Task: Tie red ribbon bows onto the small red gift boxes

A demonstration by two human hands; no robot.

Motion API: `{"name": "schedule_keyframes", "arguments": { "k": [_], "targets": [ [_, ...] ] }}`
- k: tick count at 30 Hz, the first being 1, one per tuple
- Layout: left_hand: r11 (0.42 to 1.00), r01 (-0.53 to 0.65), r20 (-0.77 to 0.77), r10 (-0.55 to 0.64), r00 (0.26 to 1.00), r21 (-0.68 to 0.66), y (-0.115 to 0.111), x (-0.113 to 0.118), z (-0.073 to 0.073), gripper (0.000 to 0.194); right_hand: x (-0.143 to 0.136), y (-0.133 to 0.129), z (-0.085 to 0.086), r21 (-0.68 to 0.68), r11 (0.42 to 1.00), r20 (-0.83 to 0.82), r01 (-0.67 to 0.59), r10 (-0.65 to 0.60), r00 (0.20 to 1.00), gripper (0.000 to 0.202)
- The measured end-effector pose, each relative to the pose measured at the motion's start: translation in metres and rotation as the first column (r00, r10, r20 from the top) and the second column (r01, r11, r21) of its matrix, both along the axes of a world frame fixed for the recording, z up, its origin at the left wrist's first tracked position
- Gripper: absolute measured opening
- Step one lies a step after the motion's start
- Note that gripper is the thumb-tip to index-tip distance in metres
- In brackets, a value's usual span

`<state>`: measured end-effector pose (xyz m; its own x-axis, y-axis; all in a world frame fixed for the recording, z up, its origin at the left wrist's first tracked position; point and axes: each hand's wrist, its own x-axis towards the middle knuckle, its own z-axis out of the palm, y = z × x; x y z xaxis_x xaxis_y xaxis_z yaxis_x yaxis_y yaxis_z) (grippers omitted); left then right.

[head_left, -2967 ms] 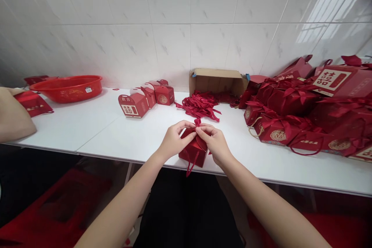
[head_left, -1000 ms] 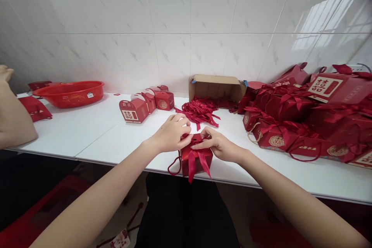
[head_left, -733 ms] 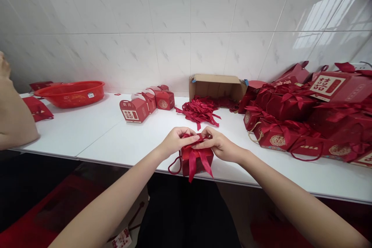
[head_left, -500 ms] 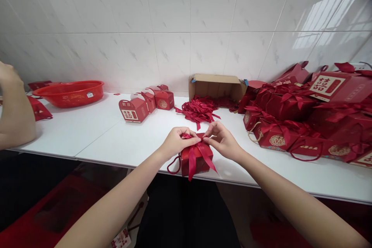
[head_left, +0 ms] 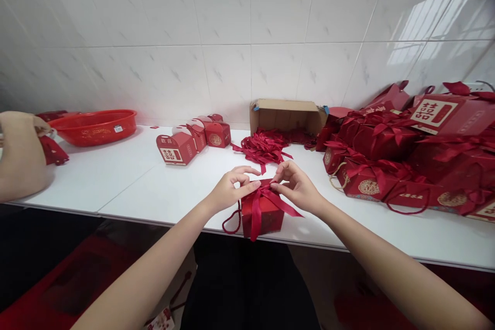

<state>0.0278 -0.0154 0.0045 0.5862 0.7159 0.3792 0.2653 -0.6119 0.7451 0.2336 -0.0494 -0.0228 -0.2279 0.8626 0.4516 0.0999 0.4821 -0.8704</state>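
A small red gift box [head_left: 268,219] stands at the table's front edge, with a red satin ribbon [head_left: 257,212] tied on its top. The ribbon's two tails hang over the near face, and a dark red cord handle [head_left: 231,223] loops out on the left. My right hand [head_left: 296,185] pinches the ribbon between thumb and forefinger at the box's upper right. At the upper left is my left hand [head_left: 232,188], its thumb stretched over the box by the knot and its forefinger held apart from it. No ribbon shows between those fingers.
Loose red ribbons [head_left: 265,148] lie before an open cardboard box [head_left: 288,104]. Several small red boxes [head_left: 181,148] stand in a row to the left, near a red plastic basin [head_left: 96,128]. Ribboned boxes [head_left: 386,180] are piled right. Another person's arm [head_left: 23,160] rests far left.
My left thumb and forefinger have parted and let go of the ribbon, drawing slightly left. The right-hand ribbon tail swings farther out. The other person's arm has lowered.
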Motion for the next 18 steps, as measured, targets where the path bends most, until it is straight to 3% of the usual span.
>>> {"name": "schedule_keyframes", "arguments": {
  "k": [3, 6, 9, 12, 18],
  "targets": [
    [0.956, -0.050, -0.131, 0.091, 0.987, 0.290, 0.002, -0.002, 0.009, 0.041, 0.000, -0.002, 0.004, -0.016, 0.999, 0.032, -0.029, 0.030, 0.999, 0.023],
    [0.926, -0.080, -0.132, 0.138, 0.982, 0.370, 0.000, 0.000, 0.015, 0.042, -0.001, -0.003, 0.006, -0.019, 0.999, 0.033, -0.044, 0.045, 0.998, 0.022],
    [0.985, -0.127, -0.009, 0.128, 0.992, 0.113, -0.005, 0.007, 0.011, 0.030, -0.001, -0.002, 0.006, -0.011, 0.999, 0.028, -0.035, 0.036, 0.999, 0.021],
    [0.980, -0.123, 0.099, 0.139, 0.985, -0.156, -0.009, 0.013, 0.003, 0.024, -0.002, 0.000, 0.005, -0.001, 1.000, 0.012, -0.013, 0.013, 1.000, 0.021],
    [0.958, -0.148, 0.141, 0.187, 0.972, -0.247, -0.011, 0.017, -0.005, 0.030, -0.006, 0.002, 0.003, -0.003, 0.998, -0.051, 0.065, -0.066, 0.997, 0.023]
  ]
}}
